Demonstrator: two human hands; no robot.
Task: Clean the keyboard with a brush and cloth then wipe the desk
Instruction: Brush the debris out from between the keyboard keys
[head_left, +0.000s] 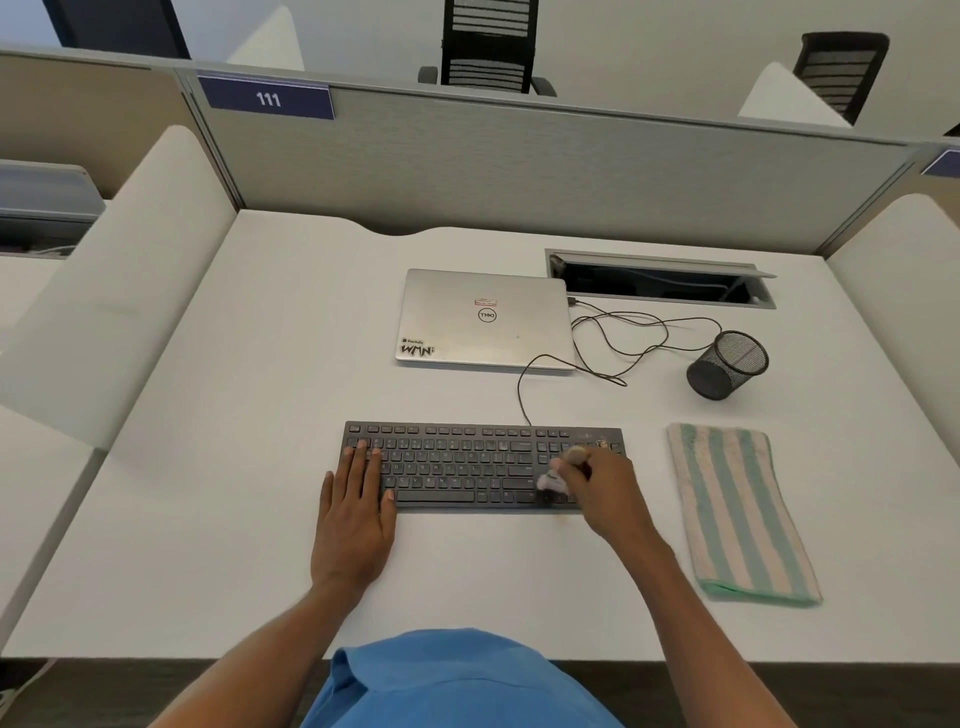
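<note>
At the bottom centre of the frame a blue shirt (457, 675) fills the near edge, and both forearms reach up from it over the white bench (208, 545). The left hand (358, 499) lies flat, straight fingers spread over the left end of the black keyboard (467, 462), pinning it down. The right hand (605, 493) is curled round a small brush (553, 479), whose pale bristles are down on the keys at the keyboard's right end. The brush is blurred, so I cannot tell its exact tilt. The keyboard sits just below the middle of the frame, square to the person. To its right, well apart from it, a folded striped cloth (737, 514) lies on the bench, in neither of the hands.

By my reckoning the brushing is the step in hand. To do it well I would go row by row, flicking dirt out from between the keys toward one edge. Light strokes should keep any key cap from lifting, and the left hand's weight should stop the board sliding. Some specks at the keyboard's upper right corner want attention.

Further up, a thin cable (519, 389) loops from the keyboard's back edge toward a closed silver laptop (485, 319) at centre. A black mesh cup (727, 364) sits at the right. An open hatch (660, 280) is set in the bench before the grey partition (519, 166).
</note>
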